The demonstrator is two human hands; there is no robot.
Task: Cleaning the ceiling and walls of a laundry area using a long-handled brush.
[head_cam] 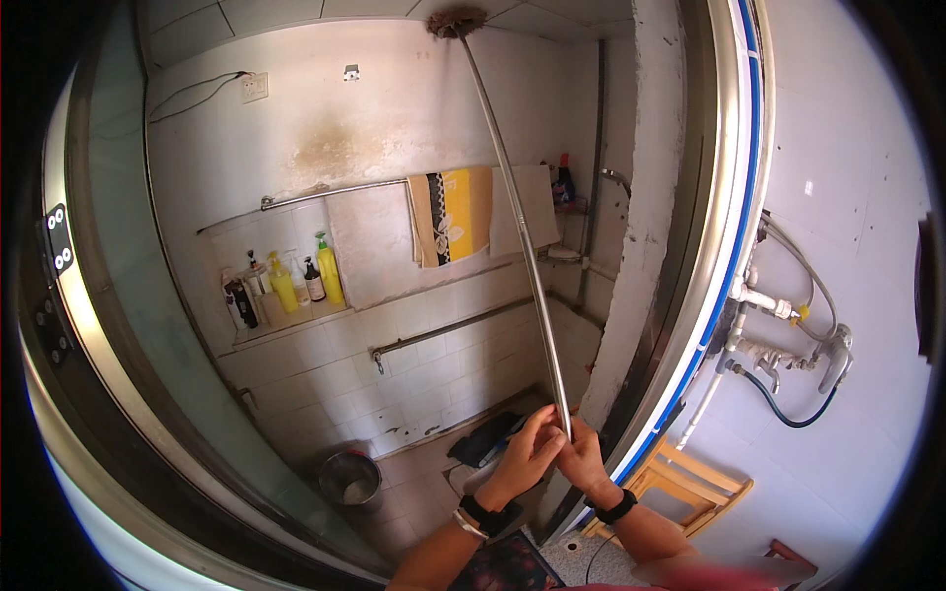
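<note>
A long metal pole (523,221) rises from my hands to the ceiling, where a brown, bristly brush head (456,23) on its far end meets the ceiling panels. My left hand (523,452) is at the pole's lower end, its fingers against the side of it. My right hand (582,452) is closed around the same end, right beside the left. Black bands circle both wrists. Behind the pole, a yellow, tan and black towel (465,214) hangs on a metal rail (332,192) fixed to the stained wall.
Several bottles (281,284) stand in a wall niche at left. A dark bucket (349,480) sits on the floor. The door frame (728,244) runs close on the right, with a wooden chair (687,480) and a faucet with hoses (835,358) beyond. A wall socket (255,87) has loose wires.
</note>
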